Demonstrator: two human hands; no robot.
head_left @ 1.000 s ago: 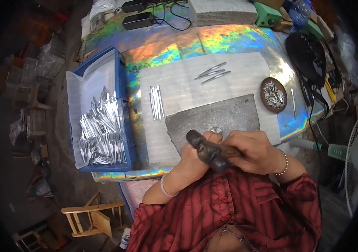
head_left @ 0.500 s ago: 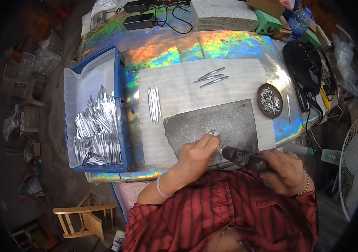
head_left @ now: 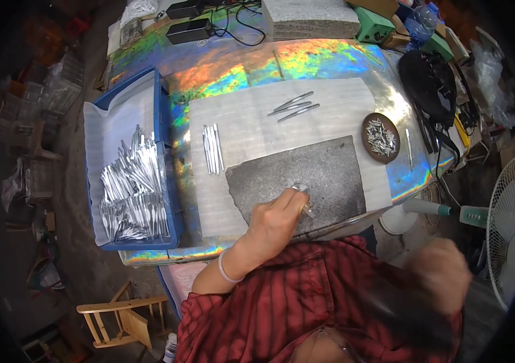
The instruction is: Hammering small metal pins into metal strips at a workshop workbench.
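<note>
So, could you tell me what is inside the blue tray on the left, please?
The blue tray holds a white liner and a heap of slim silvery metal pieces. The tray floor beneath them is covered.

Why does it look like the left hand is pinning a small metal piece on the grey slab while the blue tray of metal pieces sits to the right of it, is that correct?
Not quite. The head view shows the blue tray of metal pieces to the left of the grey slab, not the right. The left hand does press a small metal piece on the slab.
</note>
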